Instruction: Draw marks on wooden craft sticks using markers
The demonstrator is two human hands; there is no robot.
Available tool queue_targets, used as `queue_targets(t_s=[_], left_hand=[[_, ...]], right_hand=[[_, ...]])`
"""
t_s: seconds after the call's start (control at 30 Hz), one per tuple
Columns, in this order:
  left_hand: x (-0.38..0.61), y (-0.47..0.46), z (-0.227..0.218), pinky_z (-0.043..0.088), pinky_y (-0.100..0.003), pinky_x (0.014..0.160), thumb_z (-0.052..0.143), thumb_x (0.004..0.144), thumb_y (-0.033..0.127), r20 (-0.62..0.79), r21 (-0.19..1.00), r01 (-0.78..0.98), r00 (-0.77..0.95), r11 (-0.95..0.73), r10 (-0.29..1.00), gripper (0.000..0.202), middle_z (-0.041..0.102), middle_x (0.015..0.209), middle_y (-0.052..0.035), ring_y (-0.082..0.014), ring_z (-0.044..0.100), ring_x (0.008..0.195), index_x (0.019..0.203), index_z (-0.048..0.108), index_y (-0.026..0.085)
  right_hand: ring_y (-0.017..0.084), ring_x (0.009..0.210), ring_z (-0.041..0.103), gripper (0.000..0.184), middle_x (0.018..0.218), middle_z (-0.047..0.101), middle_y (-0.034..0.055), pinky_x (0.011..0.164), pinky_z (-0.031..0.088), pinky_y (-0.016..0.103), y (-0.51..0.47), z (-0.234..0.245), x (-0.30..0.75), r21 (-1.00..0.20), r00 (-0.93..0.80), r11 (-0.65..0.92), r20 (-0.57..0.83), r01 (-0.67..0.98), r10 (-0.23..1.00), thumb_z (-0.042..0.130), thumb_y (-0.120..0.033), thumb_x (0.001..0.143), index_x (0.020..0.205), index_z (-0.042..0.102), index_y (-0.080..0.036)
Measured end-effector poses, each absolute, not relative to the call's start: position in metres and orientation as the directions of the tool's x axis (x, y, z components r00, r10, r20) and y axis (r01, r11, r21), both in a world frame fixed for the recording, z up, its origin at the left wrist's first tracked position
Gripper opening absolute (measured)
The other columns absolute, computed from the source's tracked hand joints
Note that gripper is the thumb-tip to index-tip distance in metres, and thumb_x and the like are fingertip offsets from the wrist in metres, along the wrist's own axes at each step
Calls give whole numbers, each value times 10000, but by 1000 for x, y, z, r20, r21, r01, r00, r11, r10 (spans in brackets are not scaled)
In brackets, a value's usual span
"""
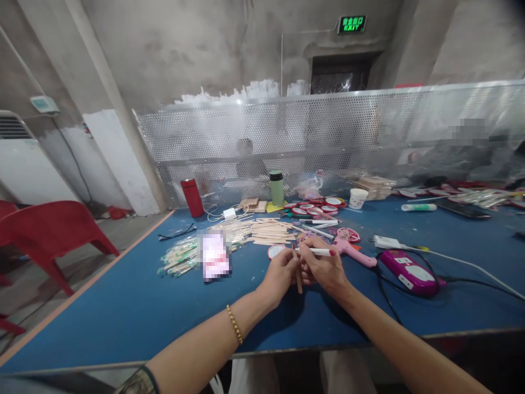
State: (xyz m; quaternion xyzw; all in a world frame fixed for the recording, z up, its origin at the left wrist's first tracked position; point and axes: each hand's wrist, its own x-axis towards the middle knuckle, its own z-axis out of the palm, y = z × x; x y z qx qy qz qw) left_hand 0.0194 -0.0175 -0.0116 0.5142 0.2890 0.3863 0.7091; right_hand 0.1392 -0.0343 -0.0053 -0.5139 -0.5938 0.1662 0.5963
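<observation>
My left hand [282,269] is closed on a flat wooden stick [299,280], whose lower end sticks out below the fingers. A slim white pen [318,251] is pinched in my right hand [328,271]. It lies nearly level, its left end by the top of the stick. Both hands meet low over the blue table [164,328], fingertips close together. A round white badge with a red rim [276,250] lies just beyond my left hand. Near my right hand rests a pink glue-gun-shaped tool [355,253]. What the tucked fingers touch is partly hidden.
Loose wooden sticks [273,231], a bundle of wrapped sticks [180,256] and a lit phone [215,257] lie to the left. Behind stand a red flask [192,197], green bottle [276,189] and paper cup [358,198]. A purple device [410,272] with cables sits right.
</observation>
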Motion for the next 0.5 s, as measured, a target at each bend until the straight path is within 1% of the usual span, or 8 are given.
queue_targets(t_s=[0.13, 0.23, 0.4, 0.5], left_hand=[[19, -17, -12, 544, -288, 555, 736, 668, 483, -26, 954, -239, 532, 180, 846, 424, 612, 656, 20, -147, 650, 533, 851, 499, 183], [19, -17, -12, 545, -285, 560, 734, 675, 479, -21, 953, -246, 532, 179, 846, 418, 604, 647, 26, -147, 653, 540, 852, 495, 186], [19, -18, -11, 548, -287, 562, 745, 670, 498, -15, 948, -260, 538, 183, 842, 432, 606, 644, 28, -144, 648, 527, 836, 498, 185], [19, -18, -12, 548, -282, 557, 755, 662, 506, -14, 950, -258, 521, 173, 853, 439, 602, 644, 30, -139, 643, 531, 822, 500, 185]], right_hand=[[123, 411, 501, 313, 478, 546, -31, 407, 404, 231, -36, -4, 139, -826, 258, 415, 526, 381, 811, 539, -459, 871, 672, 557, -217], [128, 423, 511, 301, 490, 555, -27, 419, 412, 236, -37, -3, 139, -820, 231, 433, 535, 374, 813, 542, -442, 868, 669, 559, -217], [132, 455, 526, 290, 509, 563, -22, 451, 421, 239, -37, -1, 139, -779, 213, 454, 578, 433, 788, 538, -421, 857, 652, 558, -217], [135, 452, 528, 295, 506, 564, -19, 444, 416, 240, -36, -2, 139, -785, 221, 443, 569, 433, 792, 540, -433, 853, 650, 553, -219]])
